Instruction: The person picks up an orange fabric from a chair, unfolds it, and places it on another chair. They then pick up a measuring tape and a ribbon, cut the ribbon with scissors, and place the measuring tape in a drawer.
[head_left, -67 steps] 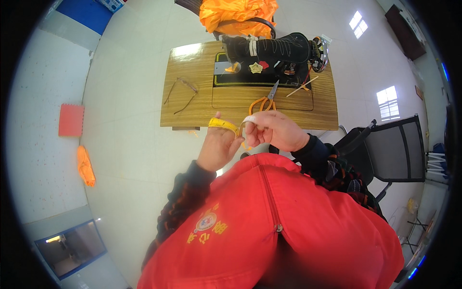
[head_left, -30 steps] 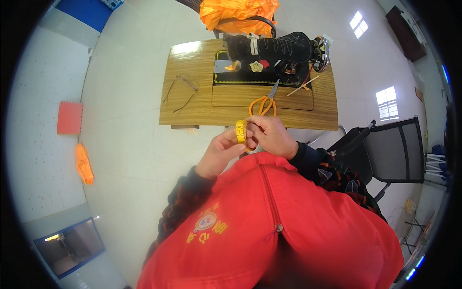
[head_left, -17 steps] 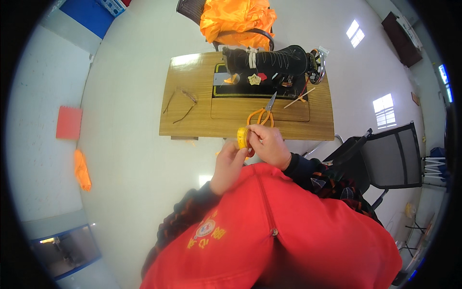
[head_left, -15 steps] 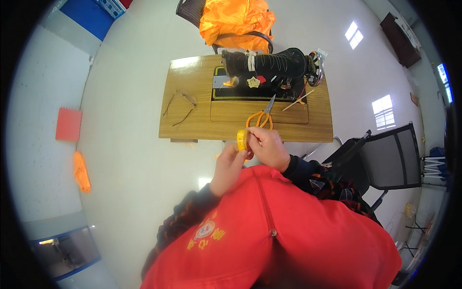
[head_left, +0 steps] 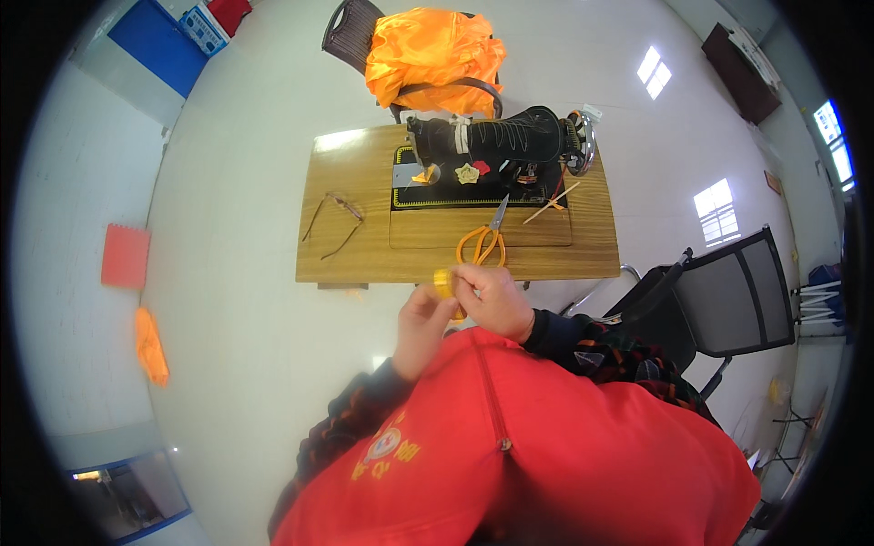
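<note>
Pinching a small rolled loop of flat yellow measuring tape [head_left: 443, 283] between both bare hands, low in front of the body, just off the near edge of the table. Gripping from below with the curled left hand [head_left: 419, 326], setting thumb and fingers against the loop's lower edge. Gripping from the side with the right hand [head_left: 494, 300], folding its fingers in against the tape and almost meeting the left hand's fingertips; blurring somewhat at the exact contact. Wearing dark, patterned sleeves [head_left: 592, 350] and a bright red zip-fronted garment [head_left: 564, 437] beneath the hands.

Facing a rectangular table with a brown wood-grain top [head_left: 337, 267]. Pointing away, just beyond the right hand: scissors with orange loop handles and grey metal blades [head_left: 482, 247]. Lying farther right, a thin pale stick [head_left: 552, 203]; lying well to the left, thin-framed eyeglasses with unfolded arms [head_left: 344, 207].

Standing across the far side, a black sewing machine with a shiny handwheel [head_left: 519, 132], and showing below its arm, a cream fabric flower [head_left: 467, 173] beside a red one [head_left: 482, 167]. Heaping beyond the table, glossy orange fabric [head_left: 437, 55] on a dark armchair [head_left: 350, 29]. Standing to the right, a black mesh-backed chair [head_left: 737, 291].
</note>
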Tool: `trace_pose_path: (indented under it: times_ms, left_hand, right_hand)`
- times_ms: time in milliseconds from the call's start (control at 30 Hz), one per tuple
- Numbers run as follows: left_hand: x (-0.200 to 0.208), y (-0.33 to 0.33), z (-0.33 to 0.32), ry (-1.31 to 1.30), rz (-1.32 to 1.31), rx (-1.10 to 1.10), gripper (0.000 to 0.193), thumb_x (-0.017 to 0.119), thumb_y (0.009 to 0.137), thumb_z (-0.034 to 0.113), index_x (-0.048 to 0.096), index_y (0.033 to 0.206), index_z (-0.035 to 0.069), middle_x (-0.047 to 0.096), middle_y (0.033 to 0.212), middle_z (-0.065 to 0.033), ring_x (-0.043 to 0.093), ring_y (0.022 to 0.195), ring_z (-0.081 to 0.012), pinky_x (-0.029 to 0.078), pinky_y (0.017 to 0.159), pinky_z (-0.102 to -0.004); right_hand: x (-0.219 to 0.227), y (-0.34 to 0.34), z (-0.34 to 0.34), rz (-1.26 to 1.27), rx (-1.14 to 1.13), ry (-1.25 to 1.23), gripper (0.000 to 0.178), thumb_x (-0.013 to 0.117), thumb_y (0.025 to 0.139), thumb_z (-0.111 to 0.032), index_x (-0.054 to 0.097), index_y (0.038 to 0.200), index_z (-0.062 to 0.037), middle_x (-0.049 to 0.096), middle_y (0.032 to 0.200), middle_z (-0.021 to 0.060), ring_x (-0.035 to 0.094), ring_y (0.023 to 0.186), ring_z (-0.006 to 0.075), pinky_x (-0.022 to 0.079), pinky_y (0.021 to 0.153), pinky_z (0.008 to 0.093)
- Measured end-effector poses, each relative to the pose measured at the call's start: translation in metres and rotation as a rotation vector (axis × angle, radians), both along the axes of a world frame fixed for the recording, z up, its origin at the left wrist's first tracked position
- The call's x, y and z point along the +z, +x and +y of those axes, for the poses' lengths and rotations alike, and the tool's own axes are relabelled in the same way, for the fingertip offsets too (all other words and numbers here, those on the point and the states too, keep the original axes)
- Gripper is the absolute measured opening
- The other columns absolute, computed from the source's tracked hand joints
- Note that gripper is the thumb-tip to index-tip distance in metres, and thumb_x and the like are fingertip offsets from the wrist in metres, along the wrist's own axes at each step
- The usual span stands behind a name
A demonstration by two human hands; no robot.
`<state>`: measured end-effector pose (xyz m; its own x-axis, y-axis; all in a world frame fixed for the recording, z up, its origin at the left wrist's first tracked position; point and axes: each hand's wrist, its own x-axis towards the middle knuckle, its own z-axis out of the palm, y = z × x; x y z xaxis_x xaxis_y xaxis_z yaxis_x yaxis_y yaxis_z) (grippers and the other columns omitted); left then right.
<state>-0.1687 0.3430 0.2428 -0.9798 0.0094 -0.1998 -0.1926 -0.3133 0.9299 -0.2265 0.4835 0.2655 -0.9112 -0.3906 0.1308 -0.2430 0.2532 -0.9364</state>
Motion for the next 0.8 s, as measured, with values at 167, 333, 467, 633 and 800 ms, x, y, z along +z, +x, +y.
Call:
trace_pose_path:
  times_ms: [167,333,467,633,800]
  left_hand:
    - [-0.006,-0.002,-0.001,0.069,-0.01,0.06,0.01,0.058,0.086,0.001,0.049,0.085,0.006,0.058,0.081,-0.0018,0.056,0.077,-0.0086,0.048,0.068,-0.0229]
    - [-0.005,-0.005,0.003,0.102,0.042,0.113,0.014,0.055,0.087,0.0,0.047,0.098,0.003,0.057,0.094,-0.0051,0.057,0.081,-0.0109,0.049,0.072,-0.025]
    - [-0.002,-0.006,0.01,0.267,-0.093,0.078,0.028,0.051,0.089,0.003,0.044,0.116,0.0,0.055,0.103,-0.0063,0.057,0.084,-0.0111,0.049,0.076,-0.0262]
    - [-0.011,-0.005,0.012,0.088,-0.138,-0.023,0.027,0.047,0.092,0.011,0.047,0.118,0.001,0.058,0.098,-0.0027,0.055,0.083,-0.0079,0.045,0.071,-0.0219]
    - [-0.022,-0.009,0.008,0.039,-0.203,-0.138,0.019,0.048,0.095,0.016,0.052,0.105,0.0,0.061,0.092,-0.009,0.06,0.083,-0.0163,0.049,0.079,-0.0312]
  right_hand:
    - [-0.001,0.003,0.002,-0.111,0.057,-0.005,0.018,0.052,0.085,-0.014,0.061,0.092,-0.0008,0.063,0.08,0.0173,0.062,0.073,0.0319,0.048,0.061,0.0348]
    - [-0.004,0.001,0.003,-0.24,0.096,-0.07,0.021,0.05,0.089,-0.016,0.061,0.096,0.0013,0.063,0.081,0.0167,0.063,0.073,0.0276,0.048,0.064,0.0324]
    - [-0.001,0.003,0.007,-0.305,0.108,-0.157,0.022,0.049,0.091,-0.016,0.06,0.098,0.002,0.064,0.087,0.015,0.063,0.078,0.0247,0.047,0.067,0.0309]
    - [-0.008,-0.003,0.019,-0.078,0.143,-0.072,0.019,0.051,0.088,-0.013,0.061,0.097,0.0004,0.062,0.088,0.0146,0.061,0.079,0.0263,0.047,0.07,0.0324]
    - [-0.022,-0.022,0.025,0.416,0.096,-0.145,0.016,0.049,0.089,-0.009,0.06,0.096,-0.0002,0.059,0.095,0.0103,0.059,0.068,0.0186,0.046,0.06,0.029]
